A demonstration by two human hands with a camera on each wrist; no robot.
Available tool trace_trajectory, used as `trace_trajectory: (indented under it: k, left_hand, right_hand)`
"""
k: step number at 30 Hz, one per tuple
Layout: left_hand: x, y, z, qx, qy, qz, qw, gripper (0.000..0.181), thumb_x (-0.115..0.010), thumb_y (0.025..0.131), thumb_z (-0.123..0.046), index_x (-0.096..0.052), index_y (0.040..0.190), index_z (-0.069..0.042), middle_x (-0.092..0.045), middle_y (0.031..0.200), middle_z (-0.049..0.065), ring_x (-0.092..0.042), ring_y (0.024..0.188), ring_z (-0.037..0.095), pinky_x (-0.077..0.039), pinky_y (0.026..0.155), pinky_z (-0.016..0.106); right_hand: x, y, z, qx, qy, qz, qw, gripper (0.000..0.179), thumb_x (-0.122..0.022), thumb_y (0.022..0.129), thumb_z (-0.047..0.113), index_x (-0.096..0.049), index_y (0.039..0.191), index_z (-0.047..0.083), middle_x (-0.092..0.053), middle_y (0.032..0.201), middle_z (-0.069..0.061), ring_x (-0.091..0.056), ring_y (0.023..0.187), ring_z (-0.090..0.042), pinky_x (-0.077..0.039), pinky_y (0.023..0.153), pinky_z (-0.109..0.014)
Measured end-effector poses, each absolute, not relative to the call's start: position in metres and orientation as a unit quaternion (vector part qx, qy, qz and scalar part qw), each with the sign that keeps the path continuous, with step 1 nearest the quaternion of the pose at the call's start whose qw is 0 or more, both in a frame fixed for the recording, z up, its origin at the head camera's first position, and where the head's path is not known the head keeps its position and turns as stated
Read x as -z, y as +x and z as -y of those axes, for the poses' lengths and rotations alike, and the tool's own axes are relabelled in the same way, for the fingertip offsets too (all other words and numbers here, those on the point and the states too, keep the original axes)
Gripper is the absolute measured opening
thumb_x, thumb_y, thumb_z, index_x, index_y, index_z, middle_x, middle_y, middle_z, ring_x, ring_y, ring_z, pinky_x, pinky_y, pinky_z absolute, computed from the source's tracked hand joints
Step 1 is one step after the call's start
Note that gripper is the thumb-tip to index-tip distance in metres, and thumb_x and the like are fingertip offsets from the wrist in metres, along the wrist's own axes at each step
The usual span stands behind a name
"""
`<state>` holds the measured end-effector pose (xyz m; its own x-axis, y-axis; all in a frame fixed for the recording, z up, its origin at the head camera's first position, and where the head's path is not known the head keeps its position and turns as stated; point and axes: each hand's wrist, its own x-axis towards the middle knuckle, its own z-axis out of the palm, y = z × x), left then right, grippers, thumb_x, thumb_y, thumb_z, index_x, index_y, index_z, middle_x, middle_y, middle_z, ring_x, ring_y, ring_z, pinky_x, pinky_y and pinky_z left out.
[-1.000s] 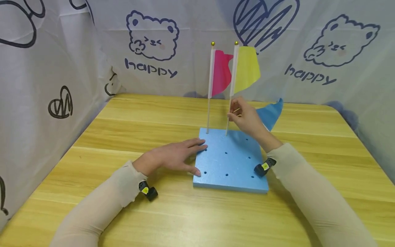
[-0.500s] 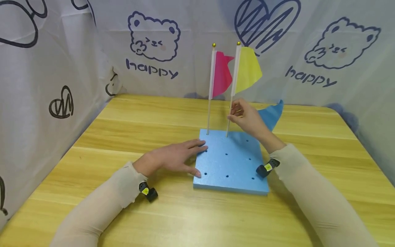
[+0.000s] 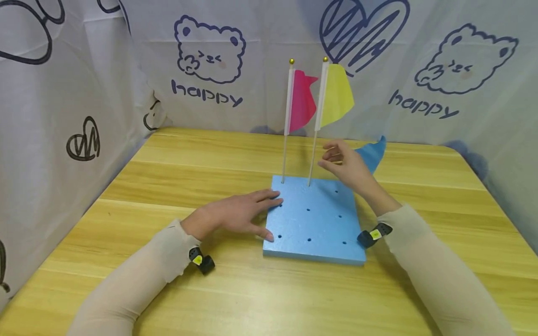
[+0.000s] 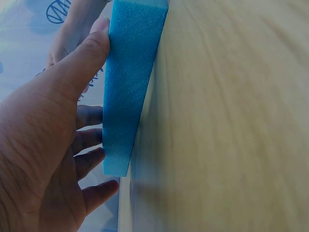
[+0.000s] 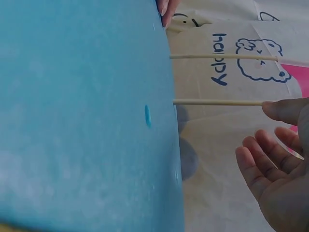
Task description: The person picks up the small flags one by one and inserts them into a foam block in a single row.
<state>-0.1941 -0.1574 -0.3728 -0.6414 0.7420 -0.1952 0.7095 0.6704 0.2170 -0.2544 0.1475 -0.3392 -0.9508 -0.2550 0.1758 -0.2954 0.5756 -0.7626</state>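
Observation:
A blue foam board point(image 3: 323, 228) with rows of small holes lies flat on the table. In its back row stand a pink flag point(image 3: 301, 101) and, to the right, a yellow flag point(image 3: 336, 98), both on thin sticks topped with gold balls. My left hand point(image 3: 237, 212) rests on the board's left edge with fingers spread; the left wrist view shows its thumb on the top face. Just right of the yellow flag's stick hovers my right hand point(image 3: 345, 163), fingers loosely bent and holding nothing. Behind that hand, a blue flag point(image 3: 374, 154) is partly hidden.
The wooden table point(image 3: 168, 172) extends around the board on all sides. A white cloth point(image 3: 269, 56) with printed bears and hearts hangs at the back and sides. Each wrist carries a small black camera point(image 3: 202, 261).
My right hand has let go of the yellow flag's stick and moved a little to the right. The yellow flag stays upright in the board. My left hand has kept its place.

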Motion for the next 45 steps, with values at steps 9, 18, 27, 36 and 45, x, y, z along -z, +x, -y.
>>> trace_trajectory:
  k: [9,18,27,36,45]
  left_hand:
    - [0.374,-0.194,0.157,-0.058,0.397,-0.906,0.136,0.107,-0.040,0.075,-0.088,-0.013,0.159,-0.027,-0.006,0.164,-0.005,-0.013,0.148,0.018,-0.030,0.112,0.041]
    - [0.375,-0.194,0.158,-0.062,0.394,-0.907,0.138,0.106,-0.039,0.076,-0.088,-0.011,0.159,-0.028,-0.004,0.164,-0.007,-0.013,0.148,0.017,-0.031,0.112,0.041]
    - [0.376,-0.194,0.158,-0.064,0.398,-0.905,0.138,0.105,-0.040,0.077,-0.087,-0.011,0.159,-0.028,-0.004,0.164,-0.007,-0.012,0.148,0.017,-0.030,0.112,0.039]
    - [0.375,-0.194,0.158,-0.066,0.397,-0.905,0.138,0.104,-0.044,0.078,-0.085,-0.013,0.159,-0.027,-0.005,0.164,-0.007,-0.013,0.148,0.017,-0.030,0.112,0.039]
    - [0.374,-0.193,0.157,-0.064,0.396,-0.905,0.141,0.103,-0.045,0.079,-0.084,-0.012,0.159,-0.027,-0.004,0.164,-0.006,-0.013,0.148,0.017,-0.031,0.111,0.040]
  right_hand:
    - [0.345,-0.249,-0.167,-0.424,0.173,0.888,0.039,0.046,-0.065,0.096,0.027,-0.050,0.132,0.002,-0.060,0.118,-0.015,-0.057,0.110,-0.030,-0.048,0.094,-0.046]
    - [0.351,-0.244,-0.185,-0.415,0.167,0.893,0.038,0.041,-0.064,0.097,0.024,-0.053,0.130,0.002,-0.060,0.121,-0.018,-0.058,0.112,-0.031,-0.047,0.094,-0.048]
    - [0.356,-0.238,-0.201,-0.403,0.129,0.906,0.024,0.041,-0.061,0.099,0.026,-0.052,0.130,0.002,-0.058,0.122,-0.019,-0.054,0.117,-0.036,-0.045,0.097,-0.052]
    - [0.360,-0.238,-0.211,-0.388,0.131,0.912,0.023,0.039,-0.062,0.098,0.023,-0.052,0.128,0.000,-0.056,0.123,-0.023,-0.052,0.118,-0.036,-0.041,0.101,-0.052]
    - [0.366,-0.241,-0.222,-0.373,0.132,0.918,0.014,0.043,-0.061,0.099,0.025,-0.050,0.131,-0.001,-0.055,0.127,-0.023,-0.049,0.123,-0.041,-0.041,0.100,-0.055]
